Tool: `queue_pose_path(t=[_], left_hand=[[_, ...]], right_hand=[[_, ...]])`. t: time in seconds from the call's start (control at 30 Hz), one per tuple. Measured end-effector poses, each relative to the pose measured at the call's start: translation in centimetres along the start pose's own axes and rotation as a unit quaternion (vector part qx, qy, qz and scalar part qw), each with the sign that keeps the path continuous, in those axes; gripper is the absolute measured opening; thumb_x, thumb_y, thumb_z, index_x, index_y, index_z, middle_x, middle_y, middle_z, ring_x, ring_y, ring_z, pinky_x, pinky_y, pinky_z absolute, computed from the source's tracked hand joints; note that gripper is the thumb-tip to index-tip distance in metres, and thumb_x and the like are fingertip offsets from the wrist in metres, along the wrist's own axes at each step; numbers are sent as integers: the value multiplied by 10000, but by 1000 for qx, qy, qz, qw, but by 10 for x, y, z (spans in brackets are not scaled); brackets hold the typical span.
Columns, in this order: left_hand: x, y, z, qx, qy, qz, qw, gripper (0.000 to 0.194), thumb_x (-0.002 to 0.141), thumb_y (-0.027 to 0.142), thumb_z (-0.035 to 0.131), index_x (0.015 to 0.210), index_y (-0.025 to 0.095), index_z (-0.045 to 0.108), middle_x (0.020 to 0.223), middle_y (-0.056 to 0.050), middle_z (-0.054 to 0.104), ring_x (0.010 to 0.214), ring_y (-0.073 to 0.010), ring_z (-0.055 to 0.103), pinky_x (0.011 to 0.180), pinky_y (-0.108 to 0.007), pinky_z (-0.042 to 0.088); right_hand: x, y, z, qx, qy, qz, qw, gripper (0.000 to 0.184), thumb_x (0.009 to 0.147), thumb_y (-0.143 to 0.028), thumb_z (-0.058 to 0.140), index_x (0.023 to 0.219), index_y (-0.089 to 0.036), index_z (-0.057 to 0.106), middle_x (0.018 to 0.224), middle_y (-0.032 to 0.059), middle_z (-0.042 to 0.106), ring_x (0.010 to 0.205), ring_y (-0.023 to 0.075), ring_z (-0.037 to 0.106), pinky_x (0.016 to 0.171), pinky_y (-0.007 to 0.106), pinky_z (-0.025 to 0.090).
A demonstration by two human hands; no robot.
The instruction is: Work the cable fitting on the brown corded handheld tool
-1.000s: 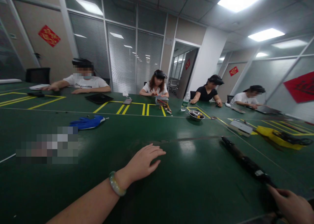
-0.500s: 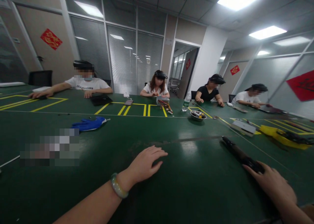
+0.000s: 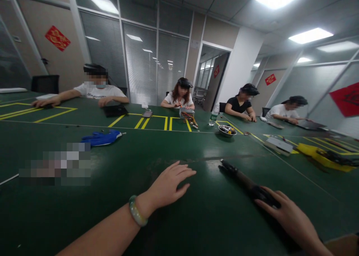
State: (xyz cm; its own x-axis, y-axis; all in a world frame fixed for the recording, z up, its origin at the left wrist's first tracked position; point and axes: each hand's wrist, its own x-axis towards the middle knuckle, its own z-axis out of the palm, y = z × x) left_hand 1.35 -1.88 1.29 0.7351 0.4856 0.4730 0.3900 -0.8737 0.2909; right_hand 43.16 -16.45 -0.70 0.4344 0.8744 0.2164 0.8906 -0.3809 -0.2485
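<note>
My right hand is closed around the near end of a long dark thing that looks like a folded tripod. It is held at a slant, its far end pointing forward and left; whether it touches the table I cannot tell. Left of it, my left hand hovers over or rests on the green table, palm down, with its fingers stretched and nothing in them. A pale green bangle circles the left wrist. The far end of the dark thing lies a short way beyond the left fingertips.
A blue glove and a blurred-out item with a white cable lie at left. Ahead are a metal bowl of small parts, a water bottle and a grey box with wires. A yellow bag lies right. Several people sit opposite.
My right hand has moved left with the tripod-like thing, bringing it closer to my left hand. My left hand has shifted slightly forward and right.
</note>
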Motion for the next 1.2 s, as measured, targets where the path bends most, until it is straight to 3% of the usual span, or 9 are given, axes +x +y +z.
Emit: queue_pose_path(t=[0.1,0.3,0.4,0.53,0.73,0.87,0.93,1.07,1.2], left_hand=[[1,4,1,10,-11,27,1000,583,892,323,578,1440,304,380,1398,-22,522,1331,-209,438,1195,-480,217],[-4,5,5,32,-62,30,997,824,801,421,661,1505,312,248,1473,-45,442,1358,-258,401,1182,-499,189],[-7,-3,6,37,-75,-7,996,855,763,424,687,1497,316,263,1446,-49,475,1267,-260,490,1095,-453,333],[-8,-19,3,65,-64,-64,994,781,786,474,665,1468,290,334,1308,-66,583,1106,-260,571,946,-405,430],[-8,-32,4,102,-29,-120,987,700,830,540,614,1436,263,401,1207,-84,621,1017,-260,577,883,-398,436],[-8,-32,6,112,-22,-125,986,741,806,607,620,1434,279,404,1201,-82,627,1009,-262,577,869,-394,431],[-8,-32,7,119,-24,-128,984,739,797,618,626,1426,291,418,1175,-76,638,998,-262,577,857,-391,431],[-6,-34,12,137,-24,-136,981,717,801,623,622,1419,313,430,1150,-62,645,993,-261,571,855,-393,429],[-4,-34,16,156,-27,-147,976,684,824,607,605,1419,315,435,1131,-61,648,977,-259,570,855,-401,430]], right_hand=[[-13,-60,12,54,-102,-106,988,593,796,-654,568,1316,-369,558,1195,51,580,972,265,611,825,353,495],[-21,-192,37,131,-170,-243,946,643,707,-547,755,1292,-344,581,1299,59,471,1178,279,460,1039,386,343],[-9,-236,56,145,-209,-262,931,697,726,-578,732,1339,-305,542,1266,86,474,1164,287,447,1021,413,342],[19,-269,77,122,-225,-281,925,701,737,-606,713,1317,-243,562,1228,114,484,1160,311,435,1022,463,315],[46,-281,79,174,-245,-321,898,681,715,-594,746,1245,-194,593,1147,97,504,1118,278,455,1006,432,336],[55,-255,55,290,-331,-344,830,598,835,-519,659,1325,-206,518,1167,71,514,1022,205,508,917,338,410],[58,-235,39,305,-351,-356,810,567,837,-515,663,1306,-225,529,1155,50,538,992,192,520,862,310,422],[57,-204,18,231,-390,-379,807,418,756,-528,746,1036,-224,678,1004,15,587,901,172,545,757,260,415],[49,-197,16,126,-426,-395,804,360,719,-516,772,930,-231,711,910,-1,630,787,152,573,635,239,388]])
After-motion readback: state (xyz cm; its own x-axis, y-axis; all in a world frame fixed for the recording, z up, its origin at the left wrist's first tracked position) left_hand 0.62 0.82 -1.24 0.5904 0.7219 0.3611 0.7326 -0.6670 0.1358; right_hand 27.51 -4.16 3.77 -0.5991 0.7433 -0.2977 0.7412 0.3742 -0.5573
